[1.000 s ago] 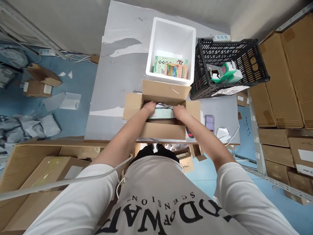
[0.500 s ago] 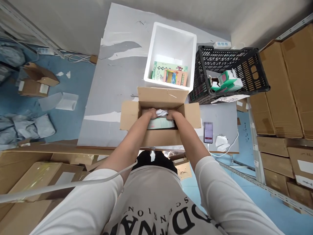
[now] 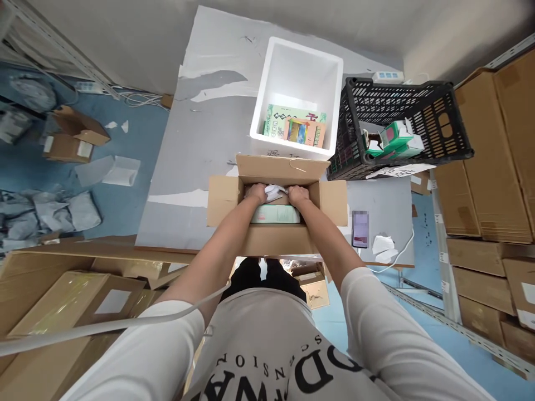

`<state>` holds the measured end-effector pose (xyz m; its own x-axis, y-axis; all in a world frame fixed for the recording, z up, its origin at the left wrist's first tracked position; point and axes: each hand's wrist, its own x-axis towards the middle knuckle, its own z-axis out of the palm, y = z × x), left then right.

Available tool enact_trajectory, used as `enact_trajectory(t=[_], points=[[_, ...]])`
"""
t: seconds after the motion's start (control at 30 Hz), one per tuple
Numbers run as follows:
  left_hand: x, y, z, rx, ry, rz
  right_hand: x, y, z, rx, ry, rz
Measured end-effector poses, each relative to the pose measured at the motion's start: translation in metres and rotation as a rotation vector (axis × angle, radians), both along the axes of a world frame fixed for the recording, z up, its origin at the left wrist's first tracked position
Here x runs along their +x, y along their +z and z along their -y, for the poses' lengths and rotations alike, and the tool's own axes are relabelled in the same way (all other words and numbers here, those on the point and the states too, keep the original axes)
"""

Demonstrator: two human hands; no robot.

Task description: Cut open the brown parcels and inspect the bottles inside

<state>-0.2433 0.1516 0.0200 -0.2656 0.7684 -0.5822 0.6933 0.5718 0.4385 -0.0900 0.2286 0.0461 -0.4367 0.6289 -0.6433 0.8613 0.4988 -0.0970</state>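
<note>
**Both hands press crumpled paper into the open carton**

Since the earlier frames the hands have drawn in from the carton's sides to its far middle, and a white wad now sits between them where only the green box showed before.

The table [image 3: 200,145], grey and scuffed, fills the upper centre of the frame. On it, at the frame's middle, stands the carton [image 3: 276,242] with all four flaps folded out, probably so both arms can reach in freely. Above it is a white foam box [image 3: 267,100] with printed packs at its bottom; to the upper right, a black crate [image 3: 438,120]. A phone [image 3: 360,229] lies right of the carton.

Inside the carton a pale green box [image 3: 276,214] lies flat against the near wall. In the gap beyond it sits the paper [image 3: 273,192], white and creased, likely as filler to stop the box sliding.

The left hand [image 3: 256,192] and right hand [image 3: 298,194] flank the wad, fingers curled down onto it; whether they clamp it or only push, I cannot tell.
</note>
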Motion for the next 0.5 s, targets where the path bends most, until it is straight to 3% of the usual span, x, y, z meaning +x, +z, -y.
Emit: enact_trajectory(t=[0.17,0.23,0.33,0.43,0.5], points=[[0.003,0.039,0.004,0.175,-0.036,0.128,0.021,0.044,-0.001,-0.031,-0.028,-0.291],[0.004,0.061,0.012,0.285,-0.005,0.277,0.031,0.066,0.006,-0.156,-0.164,-0.580],[0.007,0.097,0.035,0.424,0.181,0.641,0.036,0.097,0.033,-0.349,-0.487,-0.990],[0.016,0.127,0.072,0.496,0.343,0.962,0.024,0.122,0.074,-0.255,-0.639,-1.073],[0.022,0.138,0.099,0.543,0.406,1.101,0.006,0.133,0.104,-0.140,-0.612,-1.062]])
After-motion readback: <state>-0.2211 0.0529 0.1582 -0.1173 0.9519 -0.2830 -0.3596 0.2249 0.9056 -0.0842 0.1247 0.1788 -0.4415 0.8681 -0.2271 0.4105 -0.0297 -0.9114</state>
